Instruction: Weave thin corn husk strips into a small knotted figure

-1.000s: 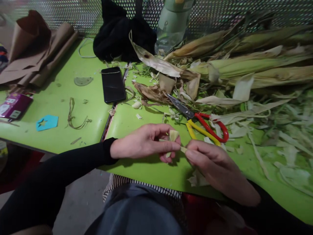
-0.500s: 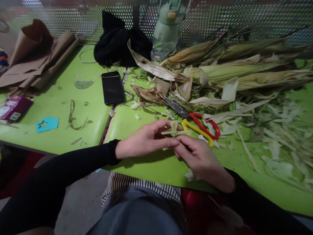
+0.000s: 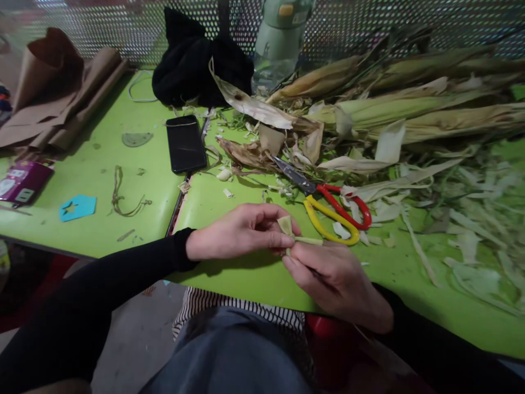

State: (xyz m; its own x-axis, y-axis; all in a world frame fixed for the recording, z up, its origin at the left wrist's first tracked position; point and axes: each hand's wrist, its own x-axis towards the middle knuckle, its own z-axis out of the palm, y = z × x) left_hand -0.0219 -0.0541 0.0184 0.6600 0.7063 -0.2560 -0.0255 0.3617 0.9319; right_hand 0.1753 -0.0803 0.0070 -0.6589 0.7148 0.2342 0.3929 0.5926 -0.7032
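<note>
Between my hands is a small folded piece of pale green corn husk (image 3: pixel 286 224), with one strip sticking out to the right. My left hand (image 3: pixel 250 232) pinches it between thumb and fingers. Close against it, my right hand (image 3: pixel 332 273) has thumb and forefinger pressed together at the lower edge of the husk; what lies between those fingertips is mostly hidden. Just beyond my hands lie scissors (image 3: pixel 315 191) with one red and one yellow handle, their blades pointing away to the left.
Corn husks (image 3: pixel 394 115) and shreds (image 3: pixel 471 235) cover the table's right side. A phone (image 3: pixel 186 143), a black cloth bundle (image 3: pixel 200 68) and a bottle (image 3: pixel 276 46) stand or lie farther back. Leftward are brown paper (image 3: pixel 61 104), a blue paper cutout (image 3: pixel 77 208) and twine (image 3: pixel 118 191).
The husk piece has turned and shifted slightly left and down in my hands. My right hand has moved a little lower, uncovering more of the yellow handle.
</note>
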